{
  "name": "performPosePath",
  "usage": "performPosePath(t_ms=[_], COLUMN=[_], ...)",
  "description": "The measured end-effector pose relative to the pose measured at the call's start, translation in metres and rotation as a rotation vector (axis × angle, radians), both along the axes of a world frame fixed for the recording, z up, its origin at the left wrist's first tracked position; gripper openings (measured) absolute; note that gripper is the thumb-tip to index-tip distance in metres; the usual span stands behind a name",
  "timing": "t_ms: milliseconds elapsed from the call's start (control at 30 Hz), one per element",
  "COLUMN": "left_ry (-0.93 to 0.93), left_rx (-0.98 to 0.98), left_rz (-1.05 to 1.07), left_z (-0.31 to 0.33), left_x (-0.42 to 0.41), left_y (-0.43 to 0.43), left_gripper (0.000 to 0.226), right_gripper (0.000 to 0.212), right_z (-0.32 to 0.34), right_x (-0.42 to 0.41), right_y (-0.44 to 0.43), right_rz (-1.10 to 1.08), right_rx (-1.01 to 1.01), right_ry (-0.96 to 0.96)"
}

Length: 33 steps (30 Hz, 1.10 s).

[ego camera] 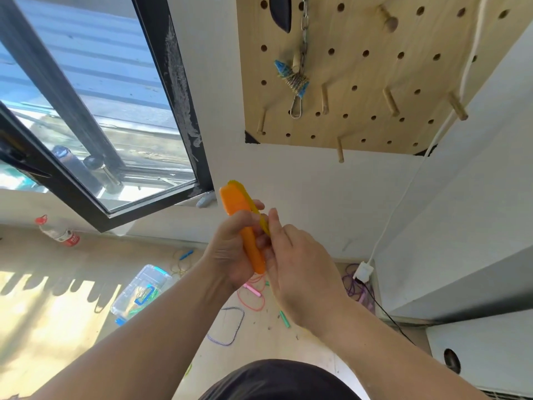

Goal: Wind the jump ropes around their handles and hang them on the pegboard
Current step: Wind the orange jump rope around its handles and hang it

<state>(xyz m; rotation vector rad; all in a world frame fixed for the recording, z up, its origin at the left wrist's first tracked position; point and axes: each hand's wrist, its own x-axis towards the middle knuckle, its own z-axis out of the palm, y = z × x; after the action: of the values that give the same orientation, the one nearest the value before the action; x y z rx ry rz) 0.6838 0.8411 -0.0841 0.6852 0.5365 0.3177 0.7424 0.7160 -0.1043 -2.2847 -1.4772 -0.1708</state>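
Left hand (230, 249) grips the orange plastic jump-rope handle (235, 204), held upright in the air above the floor. Right hand (300, 272) pinches the yellow-green cord (258, 216) lying against it. Beyond, a wound blue-handled rope (294, 77) hangs on the wooden pegboard (375, 70).

floor (95, 255) holds ropes (253, 290), box (141, 290), bottle (57, 232)

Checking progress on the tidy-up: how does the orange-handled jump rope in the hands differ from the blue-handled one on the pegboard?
The blue-handled rope hangs from a peg on the pegboard; the orange-handled rope is held in the left hand, below the board. The blue one's cord is wound tight around its handles; no winding shows on the orange one. Both have brightly coloured handles.
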Motion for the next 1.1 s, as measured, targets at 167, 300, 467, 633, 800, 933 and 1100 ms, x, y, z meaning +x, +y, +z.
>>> performPosePath(t_ms=[167,300,467,633,800,933,1100], left_ry=[0.116,0.099,0.01,-0.026,-0.031,-0.056,-0.062], left_rx=[0.114,0.007,0.032,0.2,0.189,0.066,-0.01], left_rz=[0.064,0.293,0.363,0.257,0.152,0.148,0.164], left_z=[0.008,0.011,0.01,0.013,0.008,0.01,0.009], left_x=[-0.001,0.001,-0.003,-0.014,-0.021,-0.023,-0.023], left_y=[-0.003,-0.002,-0.002,0.0,-0.002,0.0,0.001], left_gripper=[0.042,0.027,0.016,0.042,0.032,0.017,0.012], right_gripper=[0.059,0.052,0.034,0.018,0.033,0.038,0.022], right_z=[0.001,-0.004,-0.005,0.001,0.005,0.003,0.007], right_x=[-0.005,-0.005,-0.008,-0.006,0.002,0.001,0.007], right_y=[0.0,0.0,0.002,0.004,0.01,0.011,0.015], right_rz=[0.029,0.098,0.011,-0.181,-0.049,0.043,0.087], right_rx=[0.007,0.177,0.4,0.31,0.078,-0.002,0.015], right_ry=[0.046,0.274,0.709,1.022,0.959,0.836,0.814])
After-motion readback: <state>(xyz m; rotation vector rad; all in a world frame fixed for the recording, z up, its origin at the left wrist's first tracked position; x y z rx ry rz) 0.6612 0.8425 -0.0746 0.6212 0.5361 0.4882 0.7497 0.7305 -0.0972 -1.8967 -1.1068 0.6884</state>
